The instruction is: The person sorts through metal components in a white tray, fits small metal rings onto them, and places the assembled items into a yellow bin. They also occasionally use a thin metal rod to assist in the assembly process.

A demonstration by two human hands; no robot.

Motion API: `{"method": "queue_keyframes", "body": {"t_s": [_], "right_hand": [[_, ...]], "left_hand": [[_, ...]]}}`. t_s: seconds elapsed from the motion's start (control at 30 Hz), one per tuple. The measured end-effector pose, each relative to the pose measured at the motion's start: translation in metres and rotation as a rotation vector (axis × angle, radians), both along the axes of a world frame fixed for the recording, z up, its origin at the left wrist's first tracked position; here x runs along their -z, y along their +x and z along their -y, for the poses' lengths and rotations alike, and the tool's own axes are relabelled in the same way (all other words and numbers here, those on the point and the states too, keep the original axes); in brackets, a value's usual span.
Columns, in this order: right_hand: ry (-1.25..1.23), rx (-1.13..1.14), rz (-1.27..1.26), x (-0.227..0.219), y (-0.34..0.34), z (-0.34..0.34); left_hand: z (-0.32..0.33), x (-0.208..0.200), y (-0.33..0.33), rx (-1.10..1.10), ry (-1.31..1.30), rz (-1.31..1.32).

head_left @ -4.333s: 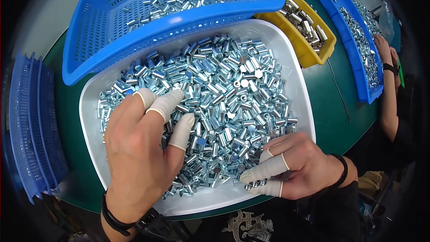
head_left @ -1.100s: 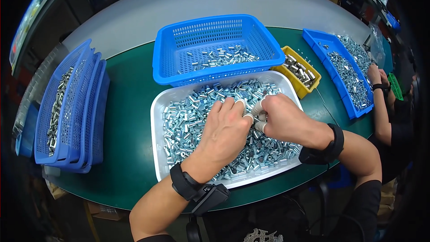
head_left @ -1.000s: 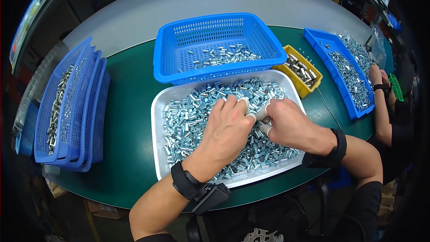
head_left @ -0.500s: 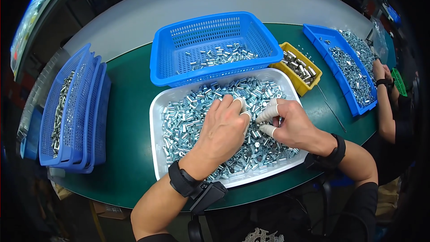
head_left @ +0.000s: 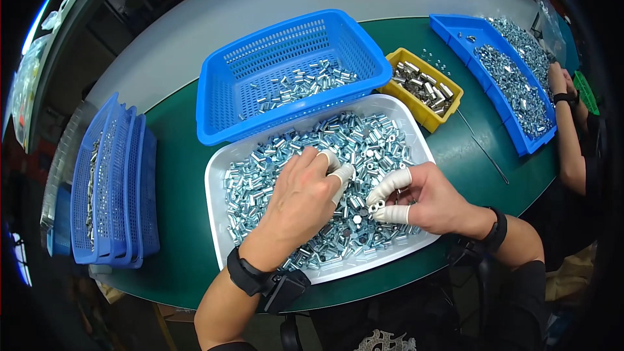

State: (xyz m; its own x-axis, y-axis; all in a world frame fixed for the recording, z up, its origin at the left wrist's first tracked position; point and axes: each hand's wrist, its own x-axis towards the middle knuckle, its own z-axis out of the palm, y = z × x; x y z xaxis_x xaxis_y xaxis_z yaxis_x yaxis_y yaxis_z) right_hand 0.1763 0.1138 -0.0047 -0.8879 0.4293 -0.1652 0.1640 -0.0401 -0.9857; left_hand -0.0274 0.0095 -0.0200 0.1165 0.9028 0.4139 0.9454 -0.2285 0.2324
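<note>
My right hand (head_left: 432, 200), thumb and fingertips in white finger cots (head_left: 391, 185), pinches a few small metal sleeves (head_left: 377, 206), their round bores facing up. To its left, my left hand (head_left: 296, 198) is closed with its cotted fingertips together; whatever it grips is hidden behind the fingers. Both hands are over a white tray (head_left: 213, 211) heaped with shiny silvery metal sleeves (head_left: 325, 253), some with hex-shaped ends showing. Overlapping the tray's far side is a blue perforated basket (head_left: 266, 45) with a loose scatter of similar sleeves.
Right of the basket sits a yellow bin (head_left: 416, 108) of larger metal sleeves, near a thin rod (head_left: 489, 156). Beyond lies a blue tray (head_left: 458, 49) of small parts, with a co-worker's hands (head_left: 560, 81) beside it. Stacked blue baskets (head_left: 140, 195) stand left on the green table (head_left: 179, 149).
My right hand has turned and drawn slightly away from my left, bringing the pinched sleeves into sight. The view has shifted a little, so the trays and baskets sit differently in the picture.
</note>
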Motion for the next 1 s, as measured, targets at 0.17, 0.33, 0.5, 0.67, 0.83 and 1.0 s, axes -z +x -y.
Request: {"method": "queue_keyframes", "body": {"t_s": [0.17,0.33,0.5,0.67,0.83,1.0], "right_hand": [[-0.013,-0.059,-0.010,0.004,0.007,0.003],[0.003,-0.096,-0.017,0.006,0.013,0.003],[0.010,-0.101,-0.004,0.006,0.015,0.003],[0.059,-0.104,-0.072,0.006,0.011,0.001],[-0.006,0.061,-0.080,0.009,0.012,0.001],[-0.052,0.180,-0.202,0.018,0.008,0.007]], "left_hand": [[-0.002,-0.001,-0.002,0.005,-0.010,0.029],[-0.005,-0.004,0.004,-0.033,-0.088,0.047],[-0.007,-0.009,0.006,-0.021,-0.105,0.041],[-0.005,-0.011,0.001,-0.027,-0.105,0.078],[-0.002,-0.023,0.009,0.000,-0.001,0.251],[0.014,-0.030,0.032,0.070,-0.004,0.385]]}}
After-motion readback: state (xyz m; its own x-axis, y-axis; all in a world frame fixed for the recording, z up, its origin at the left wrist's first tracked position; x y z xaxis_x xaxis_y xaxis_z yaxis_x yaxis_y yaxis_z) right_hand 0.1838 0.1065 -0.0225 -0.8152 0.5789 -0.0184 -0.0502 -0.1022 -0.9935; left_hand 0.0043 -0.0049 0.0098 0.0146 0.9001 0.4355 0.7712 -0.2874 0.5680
